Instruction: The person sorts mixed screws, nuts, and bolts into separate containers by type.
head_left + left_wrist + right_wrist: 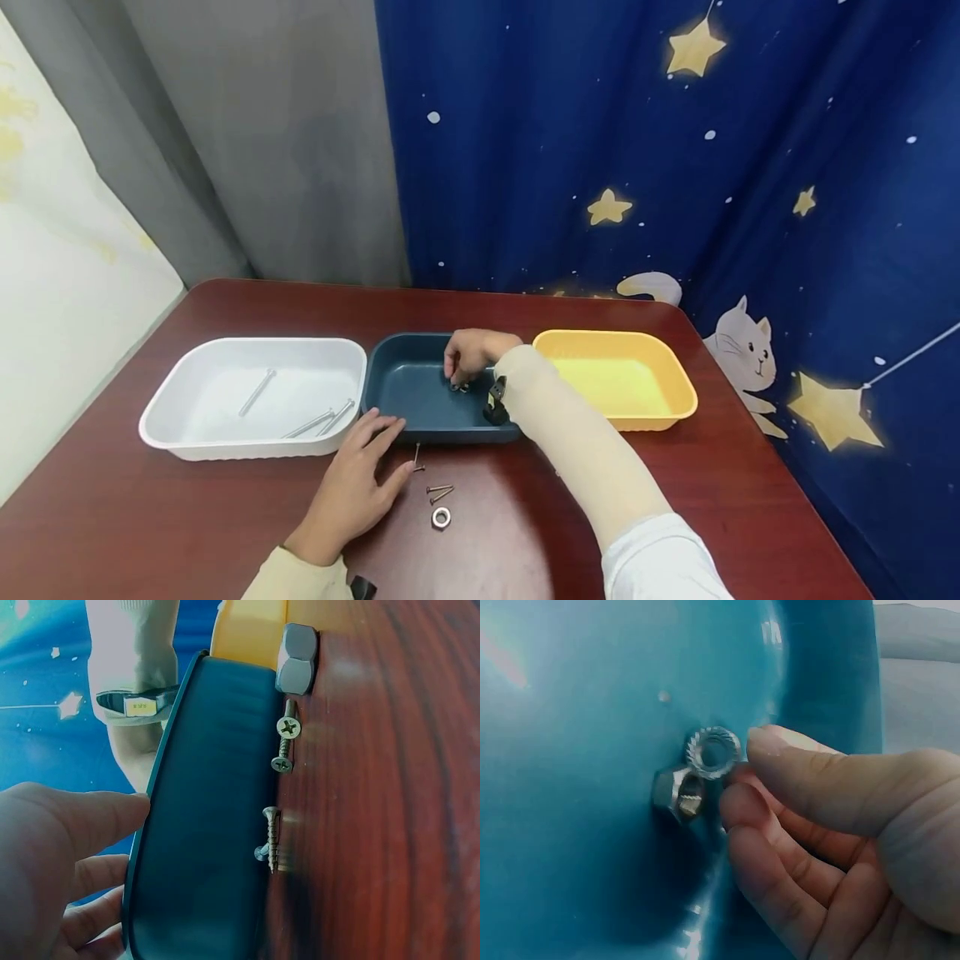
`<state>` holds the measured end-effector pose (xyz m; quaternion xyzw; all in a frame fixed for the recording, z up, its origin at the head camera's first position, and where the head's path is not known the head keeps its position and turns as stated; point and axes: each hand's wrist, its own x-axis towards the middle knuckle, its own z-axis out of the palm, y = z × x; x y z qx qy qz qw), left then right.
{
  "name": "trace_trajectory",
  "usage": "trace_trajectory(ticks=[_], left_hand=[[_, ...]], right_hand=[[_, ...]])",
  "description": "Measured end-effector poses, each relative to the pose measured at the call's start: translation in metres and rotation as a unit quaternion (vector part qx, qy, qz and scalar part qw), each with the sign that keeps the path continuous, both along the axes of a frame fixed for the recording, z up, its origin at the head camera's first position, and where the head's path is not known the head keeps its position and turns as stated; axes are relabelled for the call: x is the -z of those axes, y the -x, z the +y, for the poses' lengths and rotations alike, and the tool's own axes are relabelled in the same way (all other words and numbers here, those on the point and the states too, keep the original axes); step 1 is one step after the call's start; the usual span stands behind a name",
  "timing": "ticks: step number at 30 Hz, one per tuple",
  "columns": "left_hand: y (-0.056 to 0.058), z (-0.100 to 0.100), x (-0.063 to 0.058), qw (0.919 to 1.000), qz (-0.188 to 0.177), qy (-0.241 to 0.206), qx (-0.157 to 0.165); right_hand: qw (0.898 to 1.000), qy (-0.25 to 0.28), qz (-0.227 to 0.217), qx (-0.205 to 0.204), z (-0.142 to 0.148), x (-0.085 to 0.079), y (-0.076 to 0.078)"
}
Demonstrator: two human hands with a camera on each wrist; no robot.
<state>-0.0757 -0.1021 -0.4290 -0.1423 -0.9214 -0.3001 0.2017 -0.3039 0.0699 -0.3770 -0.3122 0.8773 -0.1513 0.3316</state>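
My right hand (468, 354) reaches down into the dark blue tray (416, 435). Beside its bent fingertips are a serrated flange nut (694, 742) and a larger hex nut (666, 791). Thumb and index tips lie right at the flange nut's edge, not closed around it. My left hand (352, 479) has its fingers extended at the tray's near left corner, thumb tip on the rim in the left wrist view. Close to that thumb lie small screws (272, 825). Two more screws (441, 495) and a hex nut (441, 518) sit on the table nearer to me.
On the left stands a white tray (225, 448) with several long bolts (257, 392) in it. A yellow tray (652, 421) stands on the right, partly behind my right forearm. All three sit in a row on the reddish-brown table (750, 533), with curtains behind.
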Motion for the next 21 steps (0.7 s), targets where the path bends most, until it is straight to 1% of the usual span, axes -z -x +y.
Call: trace_trajectory(ticks=[5, 8, 13, 16, 21], left_hand=[[0.002, 0.001, -0.001, 1.0, -0.008, 0.003, -0.002], [0.001, 0.001, -0.002, 0.9999, -0.017, 0.002, -0.003], [0.0, 0.0, 0.0, 0.9998, -0.02, 0.001, -0.005], [0.0, 0.0, 0.0, 0.9998, -0.021, 0.001, -0.005], [0.0, -0.001, -0.001, 0.9998, -0.02, 0.0, -0.004]], right_hand=[[1.0, 0.007, 0.011, -0.01, 0.005, -0.013, 0.0], [1.0, 0.007, 0.014, -0.011, 0.007, -0.018, -0.004], [1.0, 0.017, 0.009, -0.013, 0.011, -0.026, -0.01], [0.999, 0.029, -0.01, -0.011, 0.013, -0.032, -0.016], [0.996, 0.053, -0.069, -0.002, 0.017, -0.041, -0.027]])
